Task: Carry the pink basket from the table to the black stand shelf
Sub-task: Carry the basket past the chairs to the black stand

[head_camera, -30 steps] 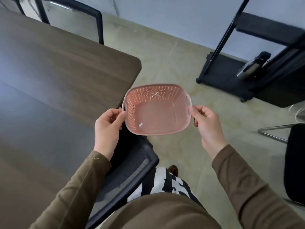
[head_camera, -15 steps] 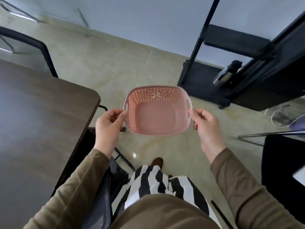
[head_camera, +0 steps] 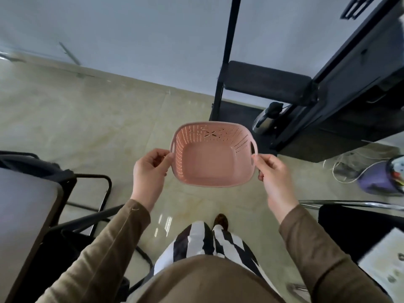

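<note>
An empty pink perforated basket (head_camera: 211, 159) hangs in the air over the tiled floor, level and open side up. My left hand (head_camera: 150, 171) grips its left rim and my right hand (head_camera: 273, 173) grips its right handle. The black stand (head_camera: 328, 88) rises ahead and to the right, with a dark shelf (head_camera: 266, 82) at mid height and a low base shelf (head_camera: 238, 112) near the floor. The dark wooden table (head_camera: 24, 206) lies behind at the left edge.
A steel kettle (head_camera: 265, 119) sits on the stand's low shelf. A black chair (head_camera: 87, 193) stands beside the table on the left. White cables (head_camera: 345, 169) and a purple object (head_camera: 380, 182) lie on the floor at right. Another dark chair (head_camera: 360, 228) is at lower right.
The view has swung right, away from the table. The table has slid off to the left and the black stand has come nearer. Both hands keep hold of the basket.
</note>
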`<action>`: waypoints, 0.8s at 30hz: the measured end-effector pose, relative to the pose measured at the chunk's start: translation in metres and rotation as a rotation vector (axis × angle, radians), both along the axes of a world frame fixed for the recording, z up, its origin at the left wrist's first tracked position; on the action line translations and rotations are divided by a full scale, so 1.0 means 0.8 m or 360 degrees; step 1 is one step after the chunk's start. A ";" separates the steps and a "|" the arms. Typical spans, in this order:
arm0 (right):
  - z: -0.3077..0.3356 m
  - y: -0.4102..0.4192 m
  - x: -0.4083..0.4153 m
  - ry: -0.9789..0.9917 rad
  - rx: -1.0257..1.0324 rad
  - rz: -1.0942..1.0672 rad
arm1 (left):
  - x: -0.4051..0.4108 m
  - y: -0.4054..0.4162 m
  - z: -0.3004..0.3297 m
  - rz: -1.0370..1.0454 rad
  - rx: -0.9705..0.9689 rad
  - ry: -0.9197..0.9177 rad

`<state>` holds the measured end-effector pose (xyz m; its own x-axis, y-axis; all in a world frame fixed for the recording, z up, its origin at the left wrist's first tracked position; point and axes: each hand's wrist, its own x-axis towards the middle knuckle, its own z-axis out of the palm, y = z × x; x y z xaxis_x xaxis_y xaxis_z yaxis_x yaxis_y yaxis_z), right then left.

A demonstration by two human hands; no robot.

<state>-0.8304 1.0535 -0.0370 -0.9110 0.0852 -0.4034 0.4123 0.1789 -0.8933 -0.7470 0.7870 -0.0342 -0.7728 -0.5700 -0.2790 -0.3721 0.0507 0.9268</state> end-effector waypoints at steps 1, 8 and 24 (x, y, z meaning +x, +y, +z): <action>0.000 0.009 -0.018 -0.0007 0.0002 -0.0012 | -0.019 0.009 0.000 -0.0007 0.0004 -0.0003; -0.010 0.042 -0.121 -0.0020 -0.0013 -0.0102 | -0.139 0.033 -0.007 -0.0094 -0.0011 -0.0031; -0.025 0.099 -0.334 -0.0075 0.0096 -0.0344 | -0.410 0.079 -0.029 -0.0495 -0.0089 -0.0132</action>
<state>-1.0972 1.1329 -0.0566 -0.8491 0.3016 -0.4336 0.4881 0.1343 -0.8624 -1.0751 0.8506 -0.0574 -0.8882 -0.3266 -0.3231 -0.4048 0.2237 0.8866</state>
